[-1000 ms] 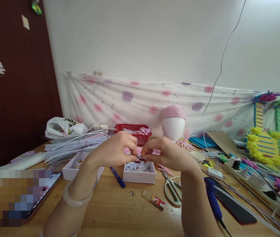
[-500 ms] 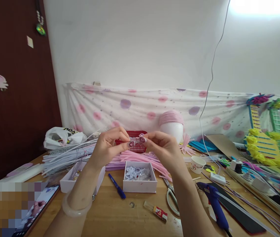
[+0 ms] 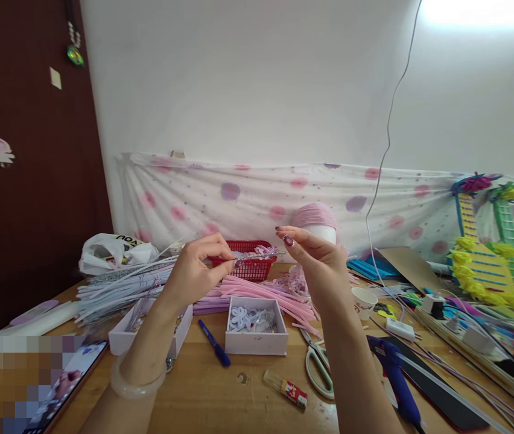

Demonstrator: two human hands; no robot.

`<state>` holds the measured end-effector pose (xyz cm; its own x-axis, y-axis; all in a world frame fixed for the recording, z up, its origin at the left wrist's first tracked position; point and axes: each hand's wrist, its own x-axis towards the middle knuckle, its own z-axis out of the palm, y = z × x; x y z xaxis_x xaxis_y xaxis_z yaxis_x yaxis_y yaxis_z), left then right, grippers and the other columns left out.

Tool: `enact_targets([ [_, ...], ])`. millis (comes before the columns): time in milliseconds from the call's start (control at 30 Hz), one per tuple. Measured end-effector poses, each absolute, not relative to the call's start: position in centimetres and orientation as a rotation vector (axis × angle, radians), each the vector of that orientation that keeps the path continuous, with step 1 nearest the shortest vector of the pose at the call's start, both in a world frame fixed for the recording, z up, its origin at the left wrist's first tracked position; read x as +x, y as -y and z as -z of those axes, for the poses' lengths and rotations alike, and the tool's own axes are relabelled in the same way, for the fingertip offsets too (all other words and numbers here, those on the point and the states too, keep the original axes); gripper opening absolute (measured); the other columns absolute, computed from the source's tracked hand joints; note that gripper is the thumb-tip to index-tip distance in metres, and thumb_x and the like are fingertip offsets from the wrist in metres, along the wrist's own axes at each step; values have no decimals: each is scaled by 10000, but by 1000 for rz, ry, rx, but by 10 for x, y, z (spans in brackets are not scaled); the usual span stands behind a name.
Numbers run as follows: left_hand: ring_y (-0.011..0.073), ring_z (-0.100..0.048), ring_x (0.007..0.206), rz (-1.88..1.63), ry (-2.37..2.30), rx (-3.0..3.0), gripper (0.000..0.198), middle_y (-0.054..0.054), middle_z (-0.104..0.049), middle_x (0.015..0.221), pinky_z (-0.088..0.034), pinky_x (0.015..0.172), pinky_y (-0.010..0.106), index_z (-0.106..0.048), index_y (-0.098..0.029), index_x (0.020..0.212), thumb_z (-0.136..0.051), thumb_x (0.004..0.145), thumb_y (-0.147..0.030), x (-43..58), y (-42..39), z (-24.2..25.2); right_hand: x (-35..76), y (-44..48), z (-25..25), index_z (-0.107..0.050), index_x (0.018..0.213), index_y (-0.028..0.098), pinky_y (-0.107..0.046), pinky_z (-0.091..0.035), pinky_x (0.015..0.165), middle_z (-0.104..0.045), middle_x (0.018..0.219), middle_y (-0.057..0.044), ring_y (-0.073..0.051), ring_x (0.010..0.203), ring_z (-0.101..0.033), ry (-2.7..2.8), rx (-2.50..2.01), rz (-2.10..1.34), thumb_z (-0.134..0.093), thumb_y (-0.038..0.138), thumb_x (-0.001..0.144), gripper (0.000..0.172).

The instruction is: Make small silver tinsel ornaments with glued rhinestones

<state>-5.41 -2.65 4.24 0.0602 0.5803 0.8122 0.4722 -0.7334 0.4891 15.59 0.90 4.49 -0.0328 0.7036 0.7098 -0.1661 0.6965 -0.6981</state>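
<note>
Between thumb and forefinger, my left hand (image 3: pixel 198 271) pinches a thin silvery tinsel pipe cleaner (image 3: pixel 261 256). The strand points right, level in the air, in front of the red basket (image 3: pixel 250 271). My right hand (image 3: pixel 324 271) is up and to the right of the strand's free end, apart from it. Its thumb and fingertips have a small gap, with nothing visible between them. Below the hands stands a white box (image 3: pixel 257 343) with pale looped pieces and small clear bags in it.
Bundles of pink pipe cleaners (image 3: pixel 261 289) and pale ones (image 3: pixel 121 295) lie behind the boxes. A blue marker (image 3: pixel 214 343), a lighter (image 3: pixel 286 389), scissors (image 3: pixel 320 371) and a blue glue gun (image 3: pixel 393 377) lie in front. At left are another white box (image 3: pixel 121 340) and a phone (image 3: pixel 67 386).
My right hand has let go of the silvery strand and moved up and to the right. More of the strand shows, and my left hand keeps its pinch in nearly the same place.
</note>
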Motion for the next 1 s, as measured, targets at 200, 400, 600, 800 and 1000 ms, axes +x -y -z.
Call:
enact_targets([
  [200,173,-593,666,-1745,-1077,2236,137,28,-639,688,-425,631,280,-738,-215,611,-694,737,-182,-52,27,-43,152,-8,-47,-788,769,251,-381,-547,885,-785,1002,-43,-225,1016,-691,1483,-458,-779,-771,338,783,89],
  [400,172,-597,668,-1613,-1041,2297,135,29,-646,696,-423,623,280,-731,-211,604,-698,727,-165,-47,33,-45,152,-5,-44,-758,964,218,-337,-547,776,-749,1060,-81,-241,1020,-664,1869,-566,-639,-662,405,887,224],
  [600,171,-572,665,-1628,-879,2152,105,38,-632,682,-420,636,292,-774,-212,645,-738,742,-191,-51,34,-46,139,-1,-39,-671,962,186,-257,-435,624,-643,763,-4,-137,693,-566,2013,-469,-696,-540,341,973,203],
  [800,135,-520,662,-1845,-679,1663,127,3,-583,648,-409,652,267,-758,-190,602,-833,677,-261,-44,24,-42,126,5,-33,-573,1072,199,-252,-359,587,-510,686,44,-122,626,-454,1894,-328,-795,-503,287,992,138],
  [1000,96,-559,722,-2089,-450,1081,153,-30,-634,695,-444,726,209,-732,-184,581,-882,566,-212,-13,16,-31,109,6,-24,-496,1038,215,-246,-338,580,-480,668,67,-114,614,-431,1720,-286,-863,-496,273,992,74],
])
